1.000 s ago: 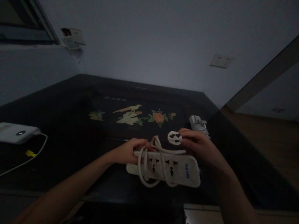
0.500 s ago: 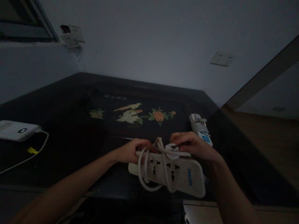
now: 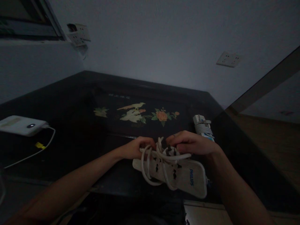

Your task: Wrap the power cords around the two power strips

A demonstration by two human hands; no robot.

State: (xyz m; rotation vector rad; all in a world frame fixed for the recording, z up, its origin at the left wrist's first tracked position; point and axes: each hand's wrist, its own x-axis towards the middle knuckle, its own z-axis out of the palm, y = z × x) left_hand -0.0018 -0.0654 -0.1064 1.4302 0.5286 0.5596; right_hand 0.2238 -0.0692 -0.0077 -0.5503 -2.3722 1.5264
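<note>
A white power strip marked PHILIPS is held tilted above the near edge of the dark table, its sockets facing me. Its white cord is looped round the body. My left hand grips the strip's upper edge at the left, some fingers hidden behind it. Closed on the plug at the cord's end is my right hand; the plug's dark prongs point up and toward me, by the cord loops at the strip's top edge.
On the dark table, a second power strip with wrapped cord lies to the right. A white power bank with a cable and yellow tag is at the left. Wall sockets are behind.
My right hand has moved slightly left with the plug, turning its prongs more upward against the cord loops. The left hand still holds the strip, and the whole view has shifted a little.
</note>
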